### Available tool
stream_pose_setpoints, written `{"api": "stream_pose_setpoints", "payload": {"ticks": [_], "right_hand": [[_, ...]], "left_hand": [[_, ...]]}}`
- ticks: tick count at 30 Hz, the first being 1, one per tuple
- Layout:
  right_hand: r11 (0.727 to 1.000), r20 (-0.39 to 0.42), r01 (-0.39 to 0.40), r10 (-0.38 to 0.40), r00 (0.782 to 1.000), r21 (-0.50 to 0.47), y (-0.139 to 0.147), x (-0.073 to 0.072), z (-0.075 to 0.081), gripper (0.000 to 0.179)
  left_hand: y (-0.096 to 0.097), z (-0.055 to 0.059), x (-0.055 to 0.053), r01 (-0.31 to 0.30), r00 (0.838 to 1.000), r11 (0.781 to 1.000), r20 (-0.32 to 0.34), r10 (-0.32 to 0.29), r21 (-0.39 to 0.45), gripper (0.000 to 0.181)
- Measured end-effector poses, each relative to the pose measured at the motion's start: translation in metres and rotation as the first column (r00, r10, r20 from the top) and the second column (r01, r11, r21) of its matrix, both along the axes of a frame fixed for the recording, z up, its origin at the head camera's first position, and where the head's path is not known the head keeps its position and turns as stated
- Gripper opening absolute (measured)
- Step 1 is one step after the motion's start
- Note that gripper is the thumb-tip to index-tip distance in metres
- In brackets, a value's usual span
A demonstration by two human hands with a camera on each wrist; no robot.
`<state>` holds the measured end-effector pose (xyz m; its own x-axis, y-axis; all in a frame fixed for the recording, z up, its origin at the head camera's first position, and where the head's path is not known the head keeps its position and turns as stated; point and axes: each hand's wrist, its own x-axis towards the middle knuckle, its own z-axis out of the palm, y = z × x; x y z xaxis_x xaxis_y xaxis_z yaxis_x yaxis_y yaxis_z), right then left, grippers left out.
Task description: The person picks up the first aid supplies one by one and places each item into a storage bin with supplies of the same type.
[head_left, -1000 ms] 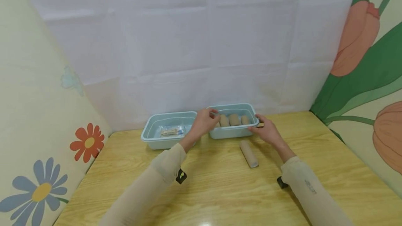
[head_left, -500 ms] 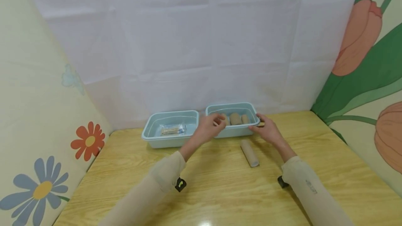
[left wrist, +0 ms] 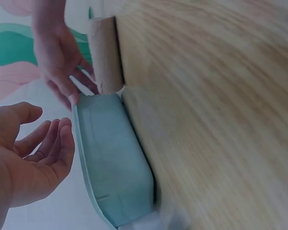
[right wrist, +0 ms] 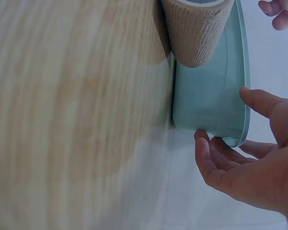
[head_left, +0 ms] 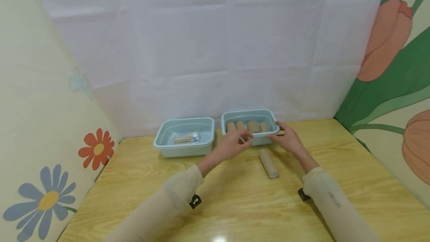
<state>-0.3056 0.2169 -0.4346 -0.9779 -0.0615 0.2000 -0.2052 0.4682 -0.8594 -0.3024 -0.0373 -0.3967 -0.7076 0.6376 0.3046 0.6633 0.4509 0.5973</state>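
In the head view my left hand [head_left: 233, 144] hovers in front of the right-hand light-blue plastic tub [head_left: 262, 139], its fingers loosely bent around nothing. My right hand [head_left: 288, 140] grips that tub's right end, the thumb on the front rim and the fingers against the end wall, as the right wrist view shows. Several short tan rolls [head_left: 253, 126], which look like elastic bandages, lie inside. On the table before the tub lies a longer tan roll [head_left: 268, 164]; its ribbed, crepe-like surface shows close up in the right wrist view.
A second light-blue tub [head_left: 184, 151] stands at the left with a clear packet of cotton swabs [head_left: 186, 137] inside. Both tubs are near the back of the wooden table [head_left: 235, 204], before a white cloth backdrop [head_left: 188, 47]. Flower-patterned panels flank the table.
My left hand has moved right and toward me, out from over the right-hand tub, uncovering the rolls at its left end. My right hand keeps its hold on the tub.
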Motion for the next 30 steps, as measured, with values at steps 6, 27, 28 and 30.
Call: {"api": "stream_pose_setpoints", "payload": {"ticks": [6,27,28,30], "right_hand": [[1.000,0.004,-0.002,0.002,1.000,0.006,0.000,0.000,0.000,0.075],[0.999,0.003,0.009,-0.009,1.000,0.030,0.001,-0.002,-0.001,0.076],[1.000,0.004,0.008,-0.008,1.000,0.030,0.001,-0.002,-0.001,0.076],[1.000,0.004,0.004,-0.004,1.000,0.030,0.001,-0.002,-0.001,0.076]], "left_hand": [[0.008,-0.009,0.002,0.082,0.996,0.995,-0.034,-0.083,-0.049,0.022],[0.023,-0.027,0.007,0.185,0.928,0.955,-0.277,-0.248,-0.232,0.024],[0.023,-0.028,0.007,0.182,0.929,0.954,-0.275,-0.247,-0.240,0.024],[0.024,-0.028,0.008,0.174,0.931,0.951,-0.272,-0.243,-0.255,0.025]]}}
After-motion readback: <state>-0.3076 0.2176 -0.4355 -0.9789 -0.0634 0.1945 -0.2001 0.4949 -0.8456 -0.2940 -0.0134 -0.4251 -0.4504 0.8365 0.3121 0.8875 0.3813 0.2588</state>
